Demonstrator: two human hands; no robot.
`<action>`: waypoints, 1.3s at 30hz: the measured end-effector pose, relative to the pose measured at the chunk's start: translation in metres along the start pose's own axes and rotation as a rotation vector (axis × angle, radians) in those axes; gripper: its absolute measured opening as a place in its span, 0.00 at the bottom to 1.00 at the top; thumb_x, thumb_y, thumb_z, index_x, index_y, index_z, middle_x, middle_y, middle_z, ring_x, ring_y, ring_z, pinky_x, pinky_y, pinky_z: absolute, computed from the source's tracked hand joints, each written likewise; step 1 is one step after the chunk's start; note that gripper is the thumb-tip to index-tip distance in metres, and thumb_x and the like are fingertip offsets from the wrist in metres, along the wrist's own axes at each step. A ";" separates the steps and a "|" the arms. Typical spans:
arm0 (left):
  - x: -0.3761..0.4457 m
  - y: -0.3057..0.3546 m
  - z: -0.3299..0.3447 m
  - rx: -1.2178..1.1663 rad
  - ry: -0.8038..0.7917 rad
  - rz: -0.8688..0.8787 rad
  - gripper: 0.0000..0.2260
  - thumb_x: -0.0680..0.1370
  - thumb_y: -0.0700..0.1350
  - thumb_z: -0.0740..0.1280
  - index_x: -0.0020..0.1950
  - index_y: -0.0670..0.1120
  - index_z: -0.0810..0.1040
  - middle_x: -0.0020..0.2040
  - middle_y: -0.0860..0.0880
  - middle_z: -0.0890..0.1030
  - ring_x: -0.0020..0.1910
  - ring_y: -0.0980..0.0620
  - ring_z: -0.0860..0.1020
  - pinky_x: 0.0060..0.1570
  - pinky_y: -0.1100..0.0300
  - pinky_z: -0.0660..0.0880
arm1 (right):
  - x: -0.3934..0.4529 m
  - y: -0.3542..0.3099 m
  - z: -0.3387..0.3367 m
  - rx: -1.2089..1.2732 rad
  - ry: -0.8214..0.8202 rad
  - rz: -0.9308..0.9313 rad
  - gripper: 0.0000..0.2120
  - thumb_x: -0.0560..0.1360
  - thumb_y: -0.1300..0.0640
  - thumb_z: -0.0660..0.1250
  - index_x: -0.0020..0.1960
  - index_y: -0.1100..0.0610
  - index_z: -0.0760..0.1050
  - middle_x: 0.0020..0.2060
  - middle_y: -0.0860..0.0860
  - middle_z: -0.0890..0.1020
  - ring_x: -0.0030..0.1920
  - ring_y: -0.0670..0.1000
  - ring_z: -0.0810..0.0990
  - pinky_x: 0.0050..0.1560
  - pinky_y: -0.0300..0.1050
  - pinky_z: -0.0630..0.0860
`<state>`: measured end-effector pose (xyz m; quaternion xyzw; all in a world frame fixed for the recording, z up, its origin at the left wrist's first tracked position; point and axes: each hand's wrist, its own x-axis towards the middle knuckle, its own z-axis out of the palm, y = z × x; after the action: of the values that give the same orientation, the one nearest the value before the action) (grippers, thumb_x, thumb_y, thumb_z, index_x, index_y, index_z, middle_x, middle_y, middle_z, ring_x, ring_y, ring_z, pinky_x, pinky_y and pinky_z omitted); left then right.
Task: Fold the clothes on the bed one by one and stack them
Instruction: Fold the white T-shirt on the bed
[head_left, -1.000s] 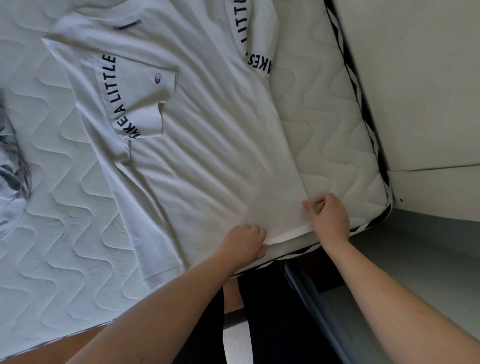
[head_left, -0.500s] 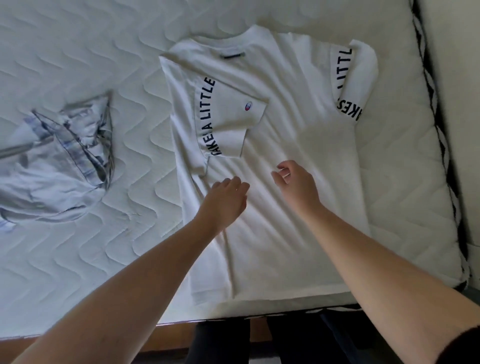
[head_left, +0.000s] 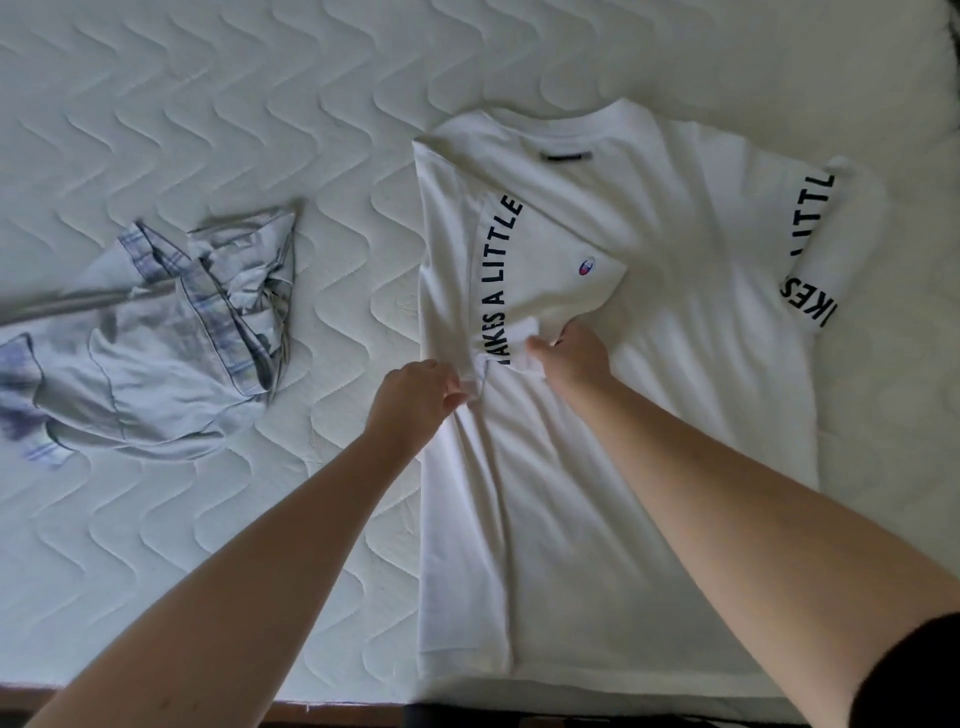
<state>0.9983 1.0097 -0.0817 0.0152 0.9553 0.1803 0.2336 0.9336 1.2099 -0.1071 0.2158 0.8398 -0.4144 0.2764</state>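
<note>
Head: T-shirt (head_left: 649, 415) lengthwise, collar away.

Two bare forearms enter from the bottom edge, one from about 7 o'clock, one from about 5 o'clock. Left hand (head_left: 415, 397): no ring, watch or bracelet visible; wrist bare. Right hand (head_left: 576, 353): likewise nothing worn on fingers or wrist. Left arm uncovered all the way to the frame edge. Right arm bare up to a dark, black-looking sleeve (head_left: 914, 675) at the 5 o'clock corner; its edge curves across the upper arm.
</note>
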 end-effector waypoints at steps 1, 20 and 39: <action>0.001 0.001 0.002 0.011 -0.016 0.010 0.11 0.79 0.52 0.68 0.53 0.46 0.81 0.48 0.48 0.82 0.48 0.47 0.80 0.51 0.50 0.75 | 0.003 -0.003 -0.002 -0.011 0.025 -0.030 0.11 0.75 0.52 0.68 0.47 0.59 0.71 0.38 0.52 0.77 0.44 0.57 0.78 0.38 0.43 0.65; 0.115 -0.021 -0.066 -0.226 0.248 0.007 0.12 0.82 0.38 0.59 0.64 0.43 0.75 0.58 0.43 0.75 0.48 0.45 0.79 0.51 0.53 0.76 | 0.026 -0.026 -0.036 0.049 0.367 -0.186 0.12 0.75 0.50 0.69 0.50 0.57 0.71 0.40 0.48 0.75 0.44 0.52 0.76 0.43 0.44 0.68; 0.270 -0.060 -0.169 0.223 -0.107 0.082 0.13 0.82 0.52 0.62 0.63 0.48 0.76 0.55 0.46 0.81 0.47 0.50 0.78 0.46 0.57 0.69 | 0.125 -0.123 0.001 -0.481 0.073 -0.405 0.13 0.77 0.45 0.65 0.54 0.53 0.76 0.49 0.52 0.79 0.57 0.58 0.76 0.55 0.49 0.67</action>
<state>0.6846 0.9272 -0.0822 0.0896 0.9542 0.0816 0.2735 0.7669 1.1569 -0.1170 -0.0126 0.9491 -0.2422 0.2009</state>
